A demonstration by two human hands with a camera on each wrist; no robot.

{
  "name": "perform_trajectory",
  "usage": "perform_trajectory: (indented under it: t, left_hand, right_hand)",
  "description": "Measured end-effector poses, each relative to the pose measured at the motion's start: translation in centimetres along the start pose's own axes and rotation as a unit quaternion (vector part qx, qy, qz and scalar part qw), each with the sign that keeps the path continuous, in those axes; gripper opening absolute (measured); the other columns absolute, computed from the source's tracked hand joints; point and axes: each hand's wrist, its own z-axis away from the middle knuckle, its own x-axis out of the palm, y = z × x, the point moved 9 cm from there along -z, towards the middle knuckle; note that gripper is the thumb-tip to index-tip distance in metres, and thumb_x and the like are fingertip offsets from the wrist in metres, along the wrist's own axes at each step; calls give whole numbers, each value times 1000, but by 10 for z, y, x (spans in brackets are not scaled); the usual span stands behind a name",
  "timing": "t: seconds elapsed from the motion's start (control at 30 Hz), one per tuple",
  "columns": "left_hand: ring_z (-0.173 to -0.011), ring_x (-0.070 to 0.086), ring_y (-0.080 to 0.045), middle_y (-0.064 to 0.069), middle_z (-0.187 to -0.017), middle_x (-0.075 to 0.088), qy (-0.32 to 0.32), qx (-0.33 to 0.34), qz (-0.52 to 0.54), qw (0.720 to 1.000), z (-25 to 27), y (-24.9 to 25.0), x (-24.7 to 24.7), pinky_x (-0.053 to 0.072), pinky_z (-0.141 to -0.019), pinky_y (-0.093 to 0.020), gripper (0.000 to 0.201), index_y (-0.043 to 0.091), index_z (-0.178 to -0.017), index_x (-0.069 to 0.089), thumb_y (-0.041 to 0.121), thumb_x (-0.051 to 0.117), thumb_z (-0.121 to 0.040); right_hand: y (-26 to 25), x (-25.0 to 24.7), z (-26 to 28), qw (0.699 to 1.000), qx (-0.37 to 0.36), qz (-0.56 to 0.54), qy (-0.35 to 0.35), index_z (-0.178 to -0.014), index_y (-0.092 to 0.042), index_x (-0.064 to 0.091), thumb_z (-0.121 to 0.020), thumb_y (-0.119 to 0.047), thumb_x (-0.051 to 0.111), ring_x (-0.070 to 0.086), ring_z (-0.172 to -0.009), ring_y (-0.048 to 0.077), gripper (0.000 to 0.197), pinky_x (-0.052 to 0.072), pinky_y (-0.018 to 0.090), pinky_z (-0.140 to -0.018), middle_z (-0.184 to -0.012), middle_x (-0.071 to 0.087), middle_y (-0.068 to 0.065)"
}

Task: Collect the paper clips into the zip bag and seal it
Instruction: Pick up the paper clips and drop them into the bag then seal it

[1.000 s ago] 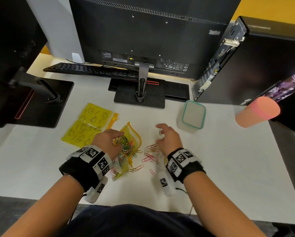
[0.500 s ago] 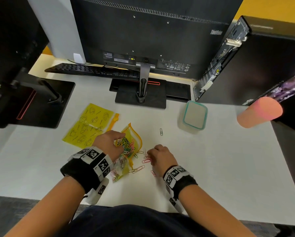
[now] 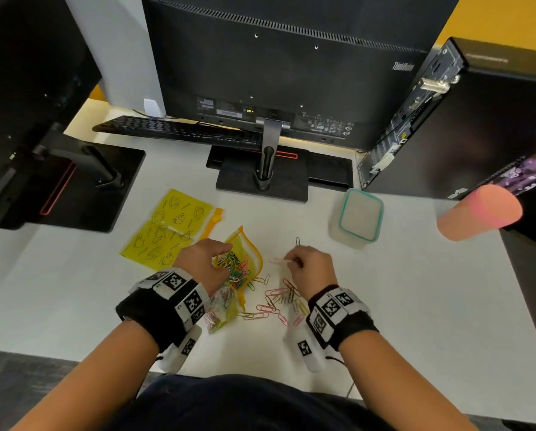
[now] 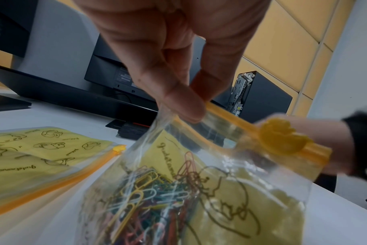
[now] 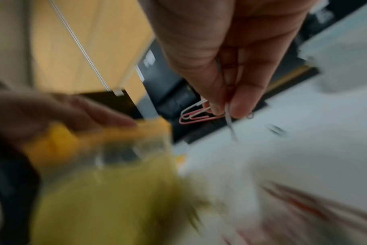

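A clear and yellow zip bag (image 3: 245, 256) (image 4: 230, 190) with an orange zip strip stands open on the white desk, with several coloured paper clips (image 4: 140, 195) inside. My left hand (image 3: 198, 262) (image 4: 178, 102) pinches the bag's rim at the zip strip. My right hand (image 3: 310, 265) (image 5: 226, 106) pinches a few pink and white paper clips (image 3: 279, 261) (image 5: 197, 114) just right of the bag's mouth. More loose clips (image 3: 279, 301) lie on the desk under my right wrist. One dark clip (image 3: 298, 241) lies apart, farther back.
A second yellow zip bag (image 3: 167, 228) lies flat to the left. A lidded plastic box (image 3: 358, 217) and an orange cup (image 3: 478, 213) stand at the right. A monitor stand (image 3: 263, 178), keyboard (image 3: 173, 132) and computer case (image 3: 447, 119) line the back.
My right hand dropped onto the loose pile, then rose with a few pink and white clips pinched, moving toward the bag's mouth. My left hand kept holding the bag.
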Motion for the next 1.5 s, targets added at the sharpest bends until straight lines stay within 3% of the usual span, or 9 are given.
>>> perform_trajectory:
  t: [0.13,0.23,0.37,0.53,0.73,0.93,1.2,1.37,1.5]
  left_hand:
    - [-103,61,-22,3,-132,54,-7,4,-12,1000,-1,3,3,40,-86,-20,45,25,-117,58,12,61,-74]
    - [-100,62,-23,2,-130,56,-3,10,-10,1000,-2,5,2,40,-84,-20,45,23,-117,58,12,62,-74]
    - [-102,62,-22,4,-131,55,-7,4,-9,1000,-3,0,2,39,-87,-21,45,26,-117,57,13,61,-74]
    - [-101,62,-22,5,-131,55,5,1,-1,1000,-3,-4,2,41,-86,-22,46,28,-116,58,12,61,-73]
    - [-101,61,-21,4,-130,56,8,0,2,1000,-3,-1,3,37,-81,-17,47,26,-116,58,10,62,-73]
    - [-101,61,-22,3,-130,56,10,-4,-3,1000,0,-1,3,40,-86,-21,46,26,-116,58,11,61,-73]
    - [-104,60,-24,3,-130,56,22,-15,6,1000,3,-5,0,42,-89,-24,46,26,-115,59,10,62,-72]
    - [-104,60,-24,1,-131,56,32,-20,2,999,4,-8,-3,42,-87,-24,46,26,-115,59,10,63,-72]
    - [-99,62,-24,2,-129,57,37,-16,5,999,3,-6,-1,42,-81,-23,46,27,-114,60,10,62,-72]
  right_hand:
    - [-71,-4,1,992,-115,-52,-29,-90,-9,72,-83,-4,60,62,-85,23,14,43,22,-78,-93,70,11]
    - [-82,11,2,987,-131,-33,-86,-104,-13,69,-83,-7,61,60,-85,23,23,40,22,-80,-104,66,10]
    - [-13,2,2,996,-11,31,-89,-121,-15,57,-80,-4,62,57,-99,21,43,40,22,-87,-120,58,11]
    - [77,26,52,958,145,139,-205,-133,-14,36,-61,-26,84,48,-117,28,87,42,34,-100,-129,40,9]
    - [51,55,46,976,71,121,-165,-133,-14,39,-72,-7,71,50,-113,28,69,47,33,-93,-126,42,11]
    - [9,71,26,974,-23,148,-169,-115,-5,53,-80,4,50,53,-108,31,36,47,34,-89,-117,51,15]
    - [4,71,21,961,-34,201,-185,-111,-2,50,-74,7,62,54,-106,34,40,47,36,-86,-115,55,19]
    - [18,37,7,990,38,84,-108,-99,-6,65,-80,3,49,62,-96,27,26,48,27,-79,-103,68,13]
    - [-25,9,1,990,14,-137,-33,-94,-13,72,-79,2,60,60,-77,11,24,46,11,-71,-91,73,6]
